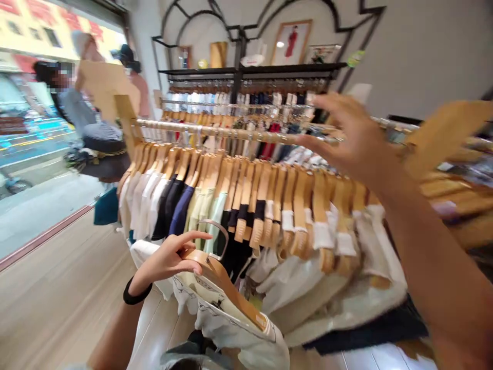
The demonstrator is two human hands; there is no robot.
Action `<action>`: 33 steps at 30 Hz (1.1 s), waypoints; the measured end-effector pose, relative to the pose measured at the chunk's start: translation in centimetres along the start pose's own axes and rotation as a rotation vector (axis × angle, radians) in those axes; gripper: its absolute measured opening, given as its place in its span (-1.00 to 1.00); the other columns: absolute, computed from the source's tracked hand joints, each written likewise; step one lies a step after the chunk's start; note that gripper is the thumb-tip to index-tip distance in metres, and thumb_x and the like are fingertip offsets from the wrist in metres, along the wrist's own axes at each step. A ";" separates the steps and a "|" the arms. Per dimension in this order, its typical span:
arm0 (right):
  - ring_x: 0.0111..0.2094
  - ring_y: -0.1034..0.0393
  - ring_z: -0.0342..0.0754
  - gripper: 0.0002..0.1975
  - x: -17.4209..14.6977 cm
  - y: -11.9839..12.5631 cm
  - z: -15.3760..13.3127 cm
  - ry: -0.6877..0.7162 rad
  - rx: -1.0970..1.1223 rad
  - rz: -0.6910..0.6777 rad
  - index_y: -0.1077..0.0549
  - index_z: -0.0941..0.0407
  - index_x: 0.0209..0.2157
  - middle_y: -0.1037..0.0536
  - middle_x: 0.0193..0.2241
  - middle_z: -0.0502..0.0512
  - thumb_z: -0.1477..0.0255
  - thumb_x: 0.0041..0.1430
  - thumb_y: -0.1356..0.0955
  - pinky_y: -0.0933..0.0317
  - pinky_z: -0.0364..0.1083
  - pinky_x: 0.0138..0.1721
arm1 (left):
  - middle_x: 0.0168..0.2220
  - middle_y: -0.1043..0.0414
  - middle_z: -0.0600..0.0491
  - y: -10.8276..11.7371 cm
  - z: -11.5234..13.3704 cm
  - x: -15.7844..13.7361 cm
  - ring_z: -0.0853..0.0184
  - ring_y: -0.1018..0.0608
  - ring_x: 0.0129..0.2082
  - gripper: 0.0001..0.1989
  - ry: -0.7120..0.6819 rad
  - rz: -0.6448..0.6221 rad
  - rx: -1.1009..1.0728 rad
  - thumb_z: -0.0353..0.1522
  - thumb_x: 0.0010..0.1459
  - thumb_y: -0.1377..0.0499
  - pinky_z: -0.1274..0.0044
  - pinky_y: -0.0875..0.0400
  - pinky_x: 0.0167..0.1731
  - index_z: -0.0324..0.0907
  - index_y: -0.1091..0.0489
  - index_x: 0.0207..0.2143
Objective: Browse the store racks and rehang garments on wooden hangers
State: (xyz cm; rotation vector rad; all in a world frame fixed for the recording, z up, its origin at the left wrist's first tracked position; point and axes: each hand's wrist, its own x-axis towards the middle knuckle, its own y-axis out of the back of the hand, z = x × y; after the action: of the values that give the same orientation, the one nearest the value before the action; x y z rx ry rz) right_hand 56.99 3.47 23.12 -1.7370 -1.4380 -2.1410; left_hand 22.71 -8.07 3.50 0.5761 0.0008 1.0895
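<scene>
My left hand (179,259), with a black band on its wrist, grips a wooden clothes hanger (227,285) near its metal hook. A white garment (231,321) with a scalloped, dark-lined trim hangs from that hanger, in front of the rack. My right hand (346,133) is raised at the rack's rail (231,132), thumb and fingers apart, with nothing seen between them. Whether it touches the rail I cannot tell. Below the rail hang many garments on wooden hangers (300,205), pale, black, navy and light green, with white ones at the right.
A black sun hat (103,154) sits at the rack's left end. Behind stand more clothing racks (215,100) and a black wall shelf (200,71) with a framed picture (291,42). A person (71,95) is by the window at left. Another rack's hangers (458,192) crowd the right.
</scene>
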 end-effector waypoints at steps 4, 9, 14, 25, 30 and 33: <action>0.06 -0.48 0.34 -0.41 -8.6 -2.6 -9.0 0.059 0.388 -0.214 -0.21 -0.73 0.20 -0.56 0.06 -0.22 -0.13 0.13 -0.37 -0.39 0.37 0.11 | -0.58 0.04 0.29 2.1 0.0 -1.4 0.47 -0.03 -0.56 -0.13 0.040 0.070 -0.062 0.17 0.03 -0.33 0.62 0.14 -0.57 -0.32 -0.44 0.15; -0.09 -0.57 0.32 -0.24 -13.8 -11.8 -18.2 -0.012 0.692 -0.551 -0.11 -0.66 0.28 -0.58 0.04 -0.16 -0.01 0.12 -0.45 -0.52 0.36 -0.09 | -0.57 -0.05 0.26 6.9 -1.6 -6.3 0.48 -0.08 -0.57 -0.13 0.045 0.192 -0.069 0.17 0.02 -0.33 0.63 0.09 -0.58 -0.30 -0.43 0.16; -0.20 -0.60 0.26 -0.60 -11.4 -19.4 -25.5 -0.141 0.914 -0.868 -0.50 -0.46 0.11 -0.67 -0.17 0.00 0.02 0.24 -0.36 -0.53 0.22 -0.19 | -0.58 -0.05 0.25 14.8 -4.6 -13.7 0.50 -0.06 -0.59 -0.16 0.026 0.298 -0.039 0.18 0.03 -0.33 0.62 0.09 -0.60 -0.32 -0.46 0.10; -0.44 -0.41 -0.02 -0.65 -3.2 -37.2 -47.4 -0.313 1.471 -1.082 -0.44 0.03 -0.21 -0.47 -0.45 0.02 0.04 0.23 -0.43 -0.42 -0.07 -0.43 | -0.54 -0.22 0.18 35.6 -10.4 -26.2 0.50 -0.19 -0.58 -0.23 0.136 0.395 -0.032 0.12 0.03 -0.38 0.62 -0.02 -0.59 -0.35 -0.47 0.01; -0.62 -0.19 -0.20 -0.48 1.7 -45.9 -55.6 -0.494 1.646 -1.094 -0.35 0.09 -0.21 -0.30 -0.56 -0.12 -0.06 0.15 -0.46 -0.18 -0.23 -0.69 | -0.55 -0.27 0.16 44.7 -15.0 -30.3 0.48 -0.28 -0.59 -0.29 0.196 0.545 0.031 0.14 0.06 -0.34 0.63 -0.13 -0.57 -0.31 -0.50 -0.06; -0.70 -0.07 -0.27 -0.45 4.9 -51.8 -59.9 -0.486 1.678 -1.104 -0.34 0.11 -0.21 -0.25 -0.59 -0.17 -0.09 0.14 -0.45 -0.05 -0.25 -0.74 | -0.45 -0.44 0.06 50.6 -18.6 -32.8 0.42 -0.41 -0.51 -0.34 0.182 0.633 0.119 0.17 0.08 -0.30 0.61 -0.24 -0.50 -0.23 -0.53 -0.12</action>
State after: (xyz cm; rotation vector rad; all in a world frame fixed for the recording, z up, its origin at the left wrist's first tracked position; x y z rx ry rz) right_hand -17.91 -3.69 -1.96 -0.6382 -3.0902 0.2391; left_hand -40.29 -10.39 0.90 0.5980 0.0444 1.7648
